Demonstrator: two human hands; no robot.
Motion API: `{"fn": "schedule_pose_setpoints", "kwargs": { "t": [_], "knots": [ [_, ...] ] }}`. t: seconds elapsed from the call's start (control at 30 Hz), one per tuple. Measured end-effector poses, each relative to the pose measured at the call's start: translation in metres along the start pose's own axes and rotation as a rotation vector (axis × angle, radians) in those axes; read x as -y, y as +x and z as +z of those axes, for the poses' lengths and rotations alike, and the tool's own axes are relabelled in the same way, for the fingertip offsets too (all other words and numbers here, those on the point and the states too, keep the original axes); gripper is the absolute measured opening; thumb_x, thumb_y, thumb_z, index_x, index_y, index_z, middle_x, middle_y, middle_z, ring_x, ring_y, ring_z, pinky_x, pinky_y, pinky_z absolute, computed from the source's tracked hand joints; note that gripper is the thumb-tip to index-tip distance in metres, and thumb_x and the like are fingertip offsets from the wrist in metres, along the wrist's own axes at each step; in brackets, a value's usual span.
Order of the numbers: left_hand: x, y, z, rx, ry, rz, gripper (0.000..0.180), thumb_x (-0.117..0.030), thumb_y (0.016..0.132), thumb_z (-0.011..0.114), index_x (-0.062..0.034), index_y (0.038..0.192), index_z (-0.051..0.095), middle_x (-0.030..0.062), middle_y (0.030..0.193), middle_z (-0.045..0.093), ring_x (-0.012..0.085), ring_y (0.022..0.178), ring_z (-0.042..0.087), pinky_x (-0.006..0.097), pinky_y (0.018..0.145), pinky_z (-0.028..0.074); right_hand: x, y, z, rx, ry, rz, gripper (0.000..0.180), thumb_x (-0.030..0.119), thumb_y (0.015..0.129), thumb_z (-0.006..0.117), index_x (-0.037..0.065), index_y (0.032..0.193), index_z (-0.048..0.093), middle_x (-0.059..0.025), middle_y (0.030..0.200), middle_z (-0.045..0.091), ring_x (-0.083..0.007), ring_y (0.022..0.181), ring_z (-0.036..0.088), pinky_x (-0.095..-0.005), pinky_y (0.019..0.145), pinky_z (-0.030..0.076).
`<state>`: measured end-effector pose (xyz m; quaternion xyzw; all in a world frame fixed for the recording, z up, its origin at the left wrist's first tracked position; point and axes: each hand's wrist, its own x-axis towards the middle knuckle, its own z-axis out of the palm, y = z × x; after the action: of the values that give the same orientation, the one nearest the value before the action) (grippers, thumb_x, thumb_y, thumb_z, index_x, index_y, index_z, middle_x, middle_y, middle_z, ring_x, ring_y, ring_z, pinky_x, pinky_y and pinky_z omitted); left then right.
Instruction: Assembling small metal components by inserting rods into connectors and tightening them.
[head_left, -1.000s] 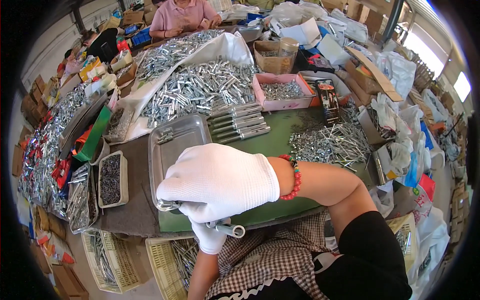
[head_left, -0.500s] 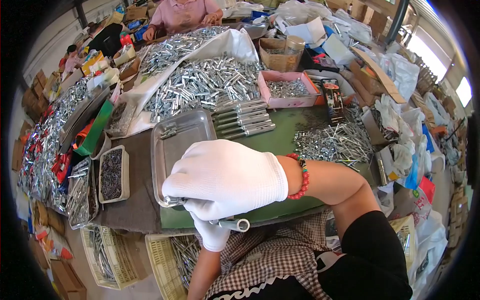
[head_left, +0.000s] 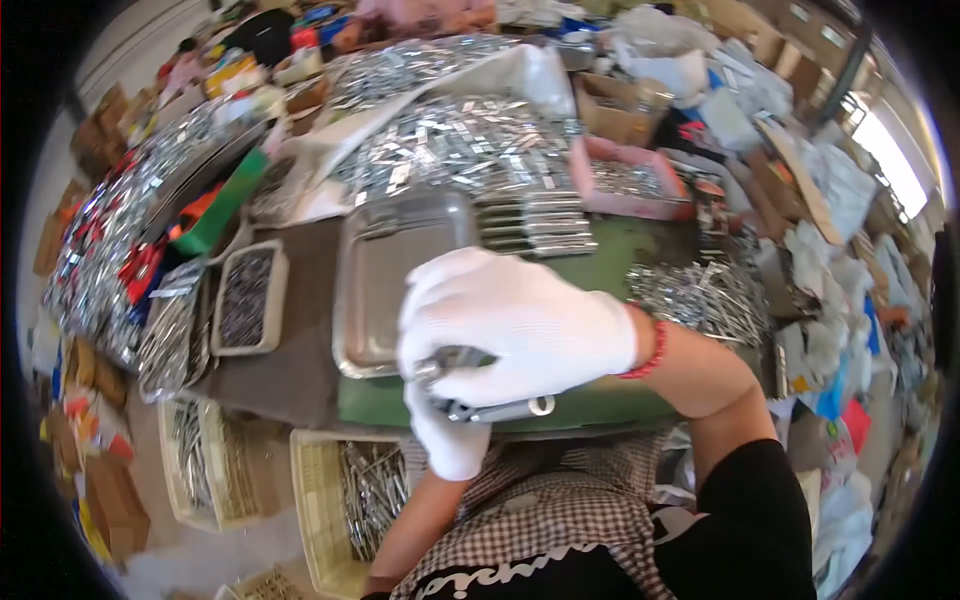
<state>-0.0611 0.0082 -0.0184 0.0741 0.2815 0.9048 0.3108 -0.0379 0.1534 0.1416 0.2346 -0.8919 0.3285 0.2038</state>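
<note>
My left hand [head_left: 448, 440], in a white glove, is closed round a silver metal tube [head_left: 505, 411] at the near edge of the green table top. The tube lies almost level, its open ring end pointing right. Above it is my right hand [head_left: 525, 320], also gloved, its thumb and fingers curled round a small shiny metal part [head_left: 430, 372] at the tube's left end. My right hand hides much of the left fingers, so whether the two pieces are joined cannot be seen. A grey metal tray [head_left: 350, 300] stands just left of my hands, with a few small parts at its far end.
Beyond the tray lie a row of metal sleeves [head_left: 550, 225] and a large heap of silver parts [head_left: 450, 150]. A pink box [head_left: 632, 205] and loose bolts [head_left: 700, 300] are to the right. At left stands a tub of dark screws [head_left: 248, 300]; yellow crates [head_left: 312, 510] sit below.
The view has shifted, and my hands have moved right relative to the tray, off its near corner. My right hand has turned, showing the metal part between thumb and fingers.
</note>
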Motion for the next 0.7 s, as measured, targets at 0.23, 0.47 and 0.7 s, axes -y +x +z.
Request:
{"fn": "schedule_pose_setpoints", "kwargs": {
  "t": [0.23,0.47,0.7],
  "knots": [
    [0.009,-0.002,-0.024,-0.07,0.762,0.24,0.099,0.006,0.074,0.08,-0.0082,0.151,0.019,0.0106,0.139,0.041,0.0228,0.126,0.048,0.042,0.103,0.044,-0.006,-0.004,0.005,0.016,-0.01,0.126,0.019,0.024,0.075,0.067,0.011,0.089,0.069,-0.0082,0.084,0.065,-0.0298,0.089,0.061,-0.0394,0.08,0.052],
    [0.012,0.004,-0.013,-0.032,1.097,0.501,0.06,-0.054,0.1,0.042,-0.0104,0.141,0.041,0.0033,0.116,0.053,0.0135,0.092,0.059,0.027,0.064,0.055,-0.019,-0.002,-0.013,-0.124,0.064,0.047,0.023,0.02,0.079,0.071,0.01,0.1,0.07,-0.0076,0.1,0.067,-0.0276,0.1,0.063,-0.0383,0.09,0.05],
    [-0.002,0.002,-0.002,-0.232,0.228,0.085,0.035,-0.051,0.098,0.049,-0.0208,0.114,0.055,0.0025,0.104,0.063,0.0158,0.083,0.064,0.031,0.063,0.056,-0.116,0.009,-0.001,-0.245,-0.231,0.472,0.022,0.026,0.09,0.058,0.009,0.096,0.072,-0.0108,0.09,0.071,-0.0294,0.085,0.069,-0.0384,0.08,0.054]
  ]
}}
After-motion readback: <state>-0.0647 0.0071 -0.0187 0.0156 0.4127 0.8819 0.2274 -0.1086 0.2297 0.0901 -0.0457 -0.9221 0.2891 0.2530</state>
